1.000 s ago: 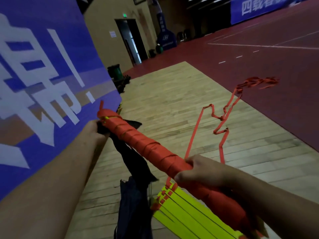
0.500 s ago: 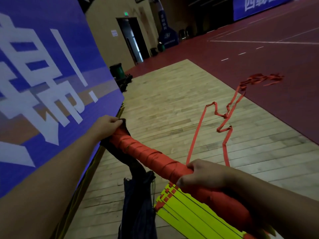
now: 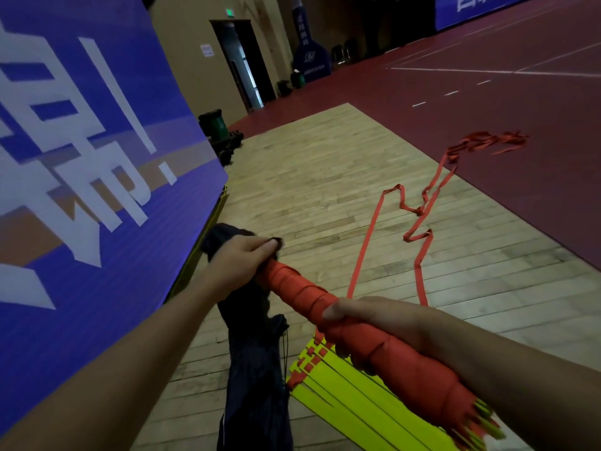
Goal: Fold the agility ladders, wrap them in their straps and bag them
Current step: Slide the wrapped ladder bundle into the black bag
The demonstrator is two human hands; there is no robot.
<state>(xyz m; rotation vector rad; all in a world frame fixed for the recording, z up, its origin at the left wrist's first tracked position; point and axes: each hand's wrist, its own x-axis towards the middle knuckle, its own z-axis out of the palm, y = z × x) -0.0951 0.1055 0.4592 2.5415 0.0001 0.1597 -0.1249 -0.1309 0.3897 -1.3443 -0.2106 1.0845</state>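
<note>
A folded agility ladder wrapped tightly in its red strap [image 3: 400, 349] lies slanted across the lower middle. My right hand [image 3: 364, 320] grips the bundle around its middle. My left hand [image 3: 247, 258] holds the mouth of a dark drawstring bag [image 3: 253, 369] over the bundle's far tip, and the bag hangs down below. Yellow rung ends stick out at the near end. A second folded ladder of yellow rungs [image 3: 351, 402] lies on the floor underneath, its loose red straps [image 3: 422, 236] trailing away across the floor.
A large blue banner board [image 3: 84, 164] stands close on the left. Wooden floor [image 3: 325, 177] runs ahead, with dark red court surface [image 3: 536, 109] to the right. A green bin and dark gear [image 3: 218, 128] sit near the board's far end, by a doorway.
My left hand has pulled the bag's mouth over the far tip of the wrapped bundle, which was bare a second ago. The view has tilted down slightly.
</note>
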